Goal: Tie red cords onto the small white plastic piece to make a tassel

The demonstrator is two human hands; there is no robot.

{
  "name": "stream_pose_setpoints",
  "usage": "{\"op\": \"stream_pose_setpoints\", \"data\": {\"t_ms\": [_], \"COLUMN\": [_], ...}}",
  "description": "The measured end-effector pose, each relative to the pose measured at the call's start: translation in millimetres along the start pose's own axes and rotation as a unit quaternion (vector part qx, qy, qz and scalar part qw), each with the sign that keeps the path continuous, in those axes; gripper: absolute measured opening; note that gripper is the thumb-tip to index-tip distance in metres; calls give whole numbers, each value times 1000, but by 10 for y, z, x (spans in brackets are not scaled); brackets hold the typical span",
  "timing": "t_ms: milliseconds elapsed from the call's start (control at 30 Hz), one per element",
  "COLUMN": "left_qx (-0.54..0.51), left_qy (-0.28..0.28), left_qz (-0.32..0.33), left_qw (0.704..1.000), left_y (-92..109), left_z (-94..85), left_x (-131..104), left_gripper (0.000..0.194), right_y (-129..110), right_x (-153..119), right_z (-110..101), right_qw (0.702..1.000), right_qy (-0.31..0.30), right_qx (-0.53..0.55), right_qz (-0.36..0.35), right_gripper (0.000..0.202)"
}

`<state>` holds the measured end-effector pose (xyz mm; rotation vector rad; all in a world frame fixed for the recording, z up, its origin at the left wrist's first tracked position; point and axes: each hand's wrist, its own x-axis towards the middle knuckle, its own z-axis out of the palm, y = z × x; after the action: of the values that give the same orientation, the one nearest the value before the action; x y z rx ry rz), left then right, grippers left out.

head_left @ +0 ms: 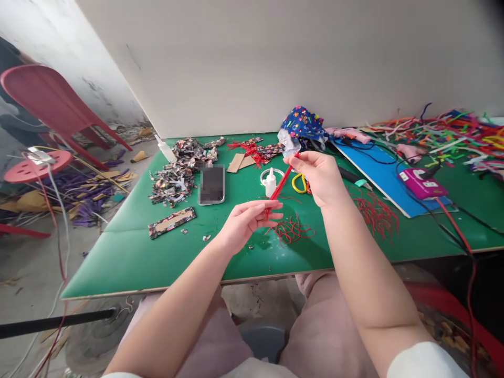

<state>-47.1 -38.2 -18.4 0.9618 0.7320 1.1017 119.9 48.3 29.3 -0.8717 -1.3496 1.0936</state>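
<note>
A thin bundle of red cords [282, 185] is stretched on a slant above the green table. My right hand [319, 176] pinches its upper end. Lower down, my left hand [244, 221] has thumb and forefinger closed on the bundle, its other fingers extended. Loose red cords [293, 230] lie in a tangle below the hands. Behind the bundle stands a small white squeeze bottle [270, 184] beside a round ring-like item. A yellow scissors handle [299, 183] shows just left of my right hand; whether they touch, I cannot tell.
On the green table [129, 257], a phone-like slab [212, 184], patterned fabric scraps [173, 178] and another white bottle [166, 149] lie left. At right are red threads [376, 212], a blue board [372, 170], a magenta box [423, 184] with cables, and colourful strips [444, 139].
</note>
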Motion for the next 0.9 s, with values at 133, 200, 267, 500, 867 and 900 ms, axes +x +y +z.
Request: {"op": "stream_pose_setpoints", "data": {"t_ms": [133, 200, 267, 500, 867, 900], "left_qx": [-14, -16, -18, -1, 52, 61], "left_qy": [3, 2, 6, 18, 48, 53], "left_qz": [-8, -11, -15, -19, -16, -17], "left_qw": [1000, 1000, 1000, 1000, 997, 997], "left_y": [-56, -64, -66, -78, -104, -98], "left_z": [-55, -69, -76, -67, -49, -43], "left_x": [-16, -26, -36, -47, -45, -47], "left_gripper": [26, 26, 26, 25, 35, 37], "right_y": [49, 61, 68, 81, -15, -27], "right_x": [34, 41, 43, 28, -7, -14], "right_z": [-44, -52, -56, -75, -108, -103], "right_qw": [1000, 1000, 999, 1000, 999, 999], "right_qy": [10, 16, 22, 24, 23, 22], "right_qx": [-12, -22, -29, -6, -9, -8], "right_qz": [4, 4, 3, -3, -27, -28], "right_gripper": [20, 22, 22, 13, 14, 14]}}
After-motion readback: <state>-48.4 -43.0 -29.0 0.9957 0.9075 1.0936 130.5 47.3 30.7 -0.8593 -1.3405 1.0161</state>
